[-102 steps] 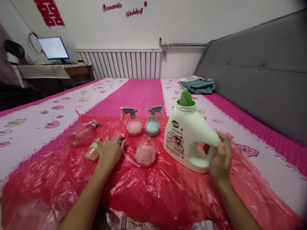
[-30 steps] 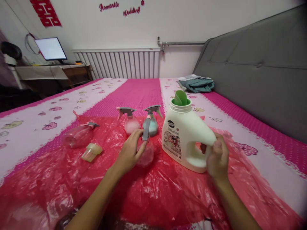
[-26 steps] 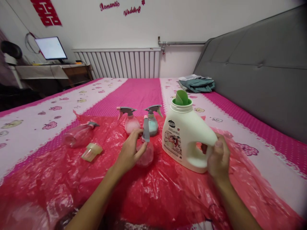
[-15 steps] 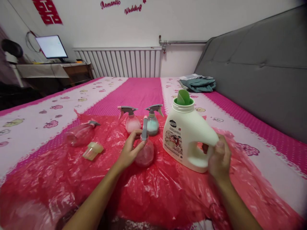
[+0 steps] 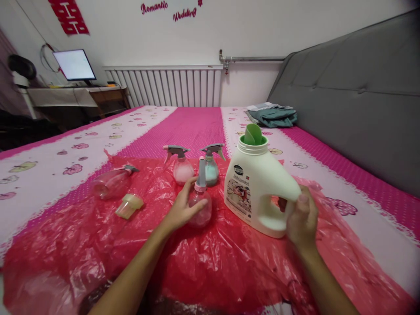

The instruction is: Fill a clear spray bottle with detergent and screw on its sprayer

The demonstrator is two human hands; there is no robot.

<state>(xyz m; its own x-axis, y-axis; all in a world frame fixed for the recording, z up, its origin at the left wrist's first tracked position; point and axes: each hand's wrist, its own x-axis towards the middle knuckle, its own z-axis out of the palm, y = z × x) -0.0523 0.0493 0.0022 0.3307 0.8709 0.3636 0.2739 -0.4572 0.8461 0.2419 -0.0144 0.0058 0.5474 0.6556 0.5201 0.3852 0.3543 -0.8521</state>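
My left hand (image 5: 185, 206) is closed around the side of a clear pink spray bottle (image 5: 202, 212), which stands upright on a red plastic sheet (image 5: 210, 262). My right hand (image 5: 302, 216) grips the handle of a cream detergent jug (image 5: 244, 173); the jug stands upright with its cap off, and a green pouring spout (image 5: 254, 134) shows in its mouth. Just behind the held bottle are a spray bottle with pinkish-white contents (image 5: 183, 171) and another with pale green contents (image 5: 211, 171).
An empty-looking pink spray bottle (image 5: 113, 183) lies on its side at the left. Near it a yellowish cap (image 5: 129, 206) rests on the sheet. Folded clothes (image 5: 274, 116) lie farther back, beside the grey headboard (image 5: 357, 96).
My left hand has slid down from the neck and sprayer of the pink bottle to its body. My right hand keeps its hold on the jug. The view has shifted slightly.
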